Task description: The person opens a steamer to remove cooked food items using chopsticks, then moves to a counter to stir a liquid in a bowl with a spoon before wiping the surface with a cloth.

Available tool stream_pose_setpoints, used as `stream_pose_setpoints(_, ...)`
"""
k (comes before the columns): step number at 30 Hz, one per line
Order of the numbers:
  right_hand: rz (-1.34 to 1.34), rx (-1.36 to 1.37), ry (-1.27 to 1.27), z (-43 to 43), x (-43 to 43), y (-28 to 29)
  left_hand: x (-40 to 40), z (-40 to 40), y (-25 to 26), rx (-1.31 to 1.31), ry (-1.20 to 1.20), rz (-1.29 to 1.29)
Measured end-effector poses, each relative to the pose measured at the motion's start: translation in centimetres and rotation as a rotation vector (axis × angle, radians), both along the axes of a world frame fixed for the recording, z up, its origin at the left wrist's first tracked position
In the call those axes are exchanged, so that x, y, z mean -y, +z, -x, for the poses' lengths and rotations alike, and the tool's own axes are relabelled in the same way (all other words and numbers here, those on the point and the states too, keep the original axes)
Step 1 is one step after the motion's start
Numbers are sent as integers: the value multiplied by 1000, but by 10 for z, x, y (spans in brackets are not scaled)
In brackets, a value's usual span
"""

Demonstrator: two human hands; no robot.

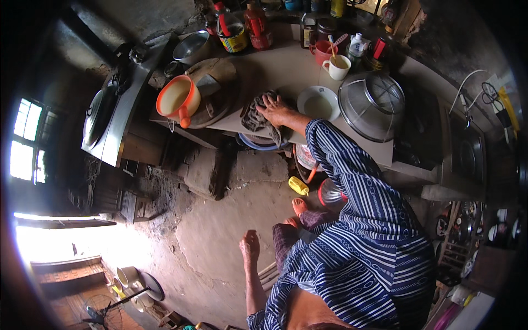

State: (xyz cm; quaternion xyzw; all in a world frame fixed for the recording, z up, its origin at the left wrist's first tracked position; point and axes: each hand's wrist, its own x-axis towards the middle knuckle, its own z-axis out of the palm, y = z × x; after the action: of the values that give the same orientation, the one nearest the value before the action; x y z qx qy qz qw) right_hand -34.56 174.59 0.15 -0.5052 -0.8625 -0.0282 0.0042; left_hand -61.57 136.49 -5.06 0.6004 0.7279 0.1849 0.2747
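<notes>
My right hand (275,110) lies palm down on a crumpled dark patterned cloth (258,117) at the counter's front edge, its fingers bent over the fabric. Part of the cloth hangs over the edge. My left hand (250,246) hangs low over the floor, empty, its fingers loosely curled. Just right of my right hand is a white bowl (317,103). A metal mesh strainer (369,109) lies upside down beyond it. Left of the cloth, an orange-rimmed dipper (178,97) rests by a round wooden board (218,70) that holds a cleaver (207,85).
Mugs, one white (338,68) with a toothbrush, and bottles (232,35) line the counter's back. Under its edge are a blue-rimmed basin (262,142) and a hose. A yellow plastic bottle (298,185) lies near my feet. A lidded pot (98,117) is at far left.
</notes>
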Motion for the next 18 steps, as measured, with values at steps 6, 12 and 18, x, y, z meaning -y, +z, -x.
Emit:
stream_pose_setpoints(6,-40,-50,66,-13,-25,-15,-239,-46,76,-3,-288,-439)
stream_pose_setpoints(12,95,-465,-95,-1,-22,-42,-423,-117,74,-96,-483,-491)
stream_pose_setpoints(18,-125,-356,-269,19,14,-3,-493,-140,26,-358,-642,-332)
